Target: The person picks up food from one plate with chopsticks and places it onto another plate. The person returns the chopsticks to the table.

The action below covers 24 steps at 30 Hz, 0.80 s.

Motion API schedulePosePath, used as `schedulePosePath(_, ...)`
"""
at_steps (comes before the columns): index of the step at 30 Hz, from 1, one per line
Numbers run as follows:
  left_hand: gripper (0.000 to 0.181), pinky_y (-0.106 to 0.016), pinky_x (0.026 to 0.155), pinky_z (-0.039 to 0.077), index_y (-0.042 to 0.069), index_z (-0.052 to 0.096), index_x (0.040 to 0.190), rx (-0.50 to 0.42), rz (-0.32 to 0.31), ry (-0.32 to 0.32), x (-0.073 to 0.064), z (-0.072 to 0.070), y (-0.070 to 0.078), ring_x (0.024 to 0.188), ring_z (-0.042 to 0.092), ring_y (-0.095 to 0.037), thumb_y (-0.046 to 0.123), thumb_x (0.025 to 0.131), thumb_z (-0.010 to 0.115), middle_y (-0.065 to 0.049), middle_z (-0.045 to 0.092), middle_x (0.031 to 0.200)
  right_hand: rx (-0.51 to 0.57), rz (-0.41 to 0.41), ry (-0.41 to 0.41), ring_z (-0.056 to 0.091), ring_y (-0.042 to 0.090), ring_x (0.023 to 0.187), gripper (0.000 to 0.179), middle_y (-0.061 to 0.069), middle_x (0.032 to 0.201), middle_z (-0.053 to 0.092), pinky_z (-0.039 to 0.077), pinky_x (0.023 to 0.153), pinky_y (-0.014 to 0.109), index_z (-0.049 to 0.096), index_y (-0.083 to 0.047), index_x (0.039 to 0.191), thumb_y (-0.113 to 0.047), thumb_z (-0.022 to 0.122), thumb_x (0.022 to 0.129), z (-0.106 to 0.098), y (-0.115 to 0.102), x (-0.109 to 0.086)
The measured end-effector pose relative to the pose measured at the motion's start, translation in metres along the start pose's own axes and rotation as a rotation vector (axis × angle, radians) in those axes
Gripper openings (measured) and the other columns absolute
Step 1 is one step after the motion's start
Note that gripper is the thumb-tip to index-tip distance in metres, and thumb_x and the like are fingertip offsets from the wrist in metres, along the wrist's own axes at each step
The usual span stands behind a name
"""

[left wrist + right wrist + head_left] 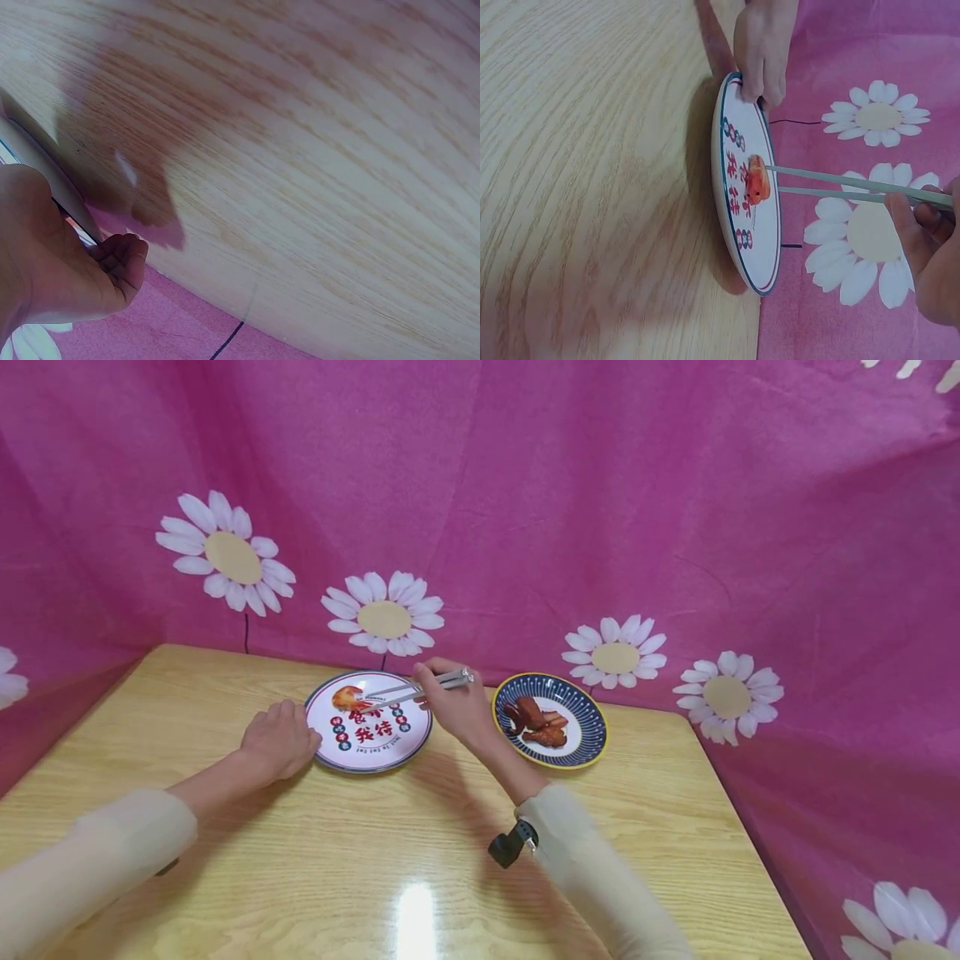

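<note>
My left hand (281, 741) grips the left rim of a white plate (408, 739) printed with red characters; in the left wrist view its thumb and fingers close over the edge. A red-orange shrimp (347, 698) lies on the plate's upper left part. My right hand (459, 703) holds a pair of pale metal chopsticks (840, 178) over the plate from the right side. Their tips are right at the shrimp (757, 184) in the right wrist view. I cannot tell whether they pinch it.
To the right, a blue-patterned dish (592, 718) with a yellow edge holds several brown glazed meat pieces (546, 737). Both dishes stand near the back of the wooden table (330, 860). A pink curtain (495, 510) with white daisies hangs behind and at the sides.
</note>
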<state>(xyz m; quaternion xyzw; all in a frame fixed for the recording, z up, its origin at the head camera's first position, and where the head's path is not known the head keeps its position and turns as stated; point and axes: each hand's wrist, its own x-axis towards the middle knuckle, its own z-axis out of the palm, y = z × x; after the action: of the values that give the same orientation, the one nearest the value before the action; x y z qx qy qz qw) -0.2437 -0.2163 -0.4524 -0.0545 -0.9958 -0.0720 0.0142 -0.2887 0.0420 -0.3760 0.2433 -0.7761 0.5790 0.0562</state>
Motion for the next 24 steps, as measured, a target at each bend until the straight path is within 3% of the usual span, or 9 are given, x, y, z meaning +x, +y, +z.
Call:
schedulePosePath(4,0.041,-0.051,0.079,0.045,-0.018,0.048,0.101,-0.001,0.003,0.003,-0.001,0.001,0.000,0.087,0.050,-0.037,0.023,0.097,0.045,-0.021,0.043,0.087,-0.013,-0.011,-0.024,0.071,0.038,0.073,0.022,0.017,0.079,0.071,0.057,0.060,0.032,0.073,-0.001,0.092,-0.018,0.060,0.098,0.005,0.000,0.000)
schedulePosePath(12,0.039,-0.050,0.075,0.046,-0.016,0.048,0.095,0.018,0.006,0.021,0.000,0.000,0.000,0.082,0.050,-0.035,0.023,0.097,0.046,-0.019,0.042,0.084,-0.041,-0.018,-0.029,0.071,0.017,0.067,0.021,0.013,0.082,0.073,0.058,0.063,0.036,0.073,-0.003,0.090,-0.019,0.061,0.097,0.012,0.002,0.000)
schedulePosePath(20,0.038,-0.050,0.074,0.047,-0.015,0.048,0.095,0.019,0.010,0.019,-0.002,0.000,0.001,0.081,0.049,-0.035,0.023,0.097,0.046,-0.018,0.042,0.083,-0.151,0.002,-0.038,0.070,0.014,0.067,0.027,0.006,0.083,0.073,0.055,0.061,0.027,0.074,-0.004,0.091,-0.025,0.059,0.098,0.019,0.005,0.004)
schedulePosePath(24,0.038,-0.050,0.075,0.046,-0.015,0.048,0.095,0.021,0.007,0.012,-0.003,0.000,0.001,0.082,0.049,-0.035,0.023,0.097,0.045,-0.019,0.042,0.084,-0.146,0.019,-0.031,0.069,0.010,0.066,0.025,0.006,0.084,0.073,0.055,0.062,0.026,0.075,-0.007,0.090,-0.025,0.059,0.098,0.022,0.005,0.006)
